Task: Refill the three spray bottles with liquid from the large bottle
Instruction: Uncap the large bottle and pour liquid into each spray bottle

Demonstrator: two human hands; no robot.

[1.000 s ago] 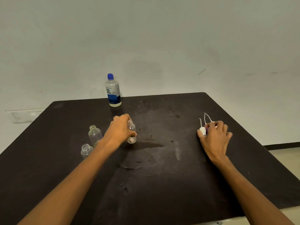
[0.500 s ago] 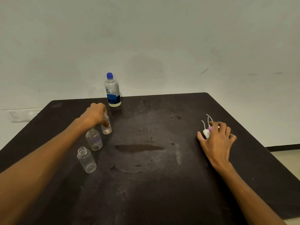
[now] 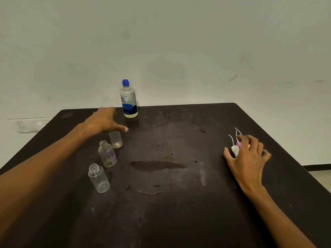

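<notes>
The large bottle (image 3: 128, 102), clear with a blue cap and blue label, stands upright at the table's far edge. Three small clear bottles without tops stand in a diagonal row at the left: the far one (image 3: 116, 140), the middle one (image 3: 107, 154) and the near one (image 3: 98, 179). My left hand (image 3: 103, 121) hovers over the far small bottle with fingers spread, hiding its neck. My right hand (image 3: 248, 156) lies flat at the right over the removed spray heads (image 3: 235, 149), white and pink, whose thin tubes stick out beyond the fingers.
The dark table (image 3: 179, 221) carries a wet streak (image 3: 157, 165) in its middle. A pale wall rises right behind it, with a socket plate (image 3: 28, 125) low at the left. The table's right edge drops to the floor.
My left hand carried the third small bottle from the table's middle to the left, set it beside the other two and opened. The right hand stayed on the spray heads.
</notes>
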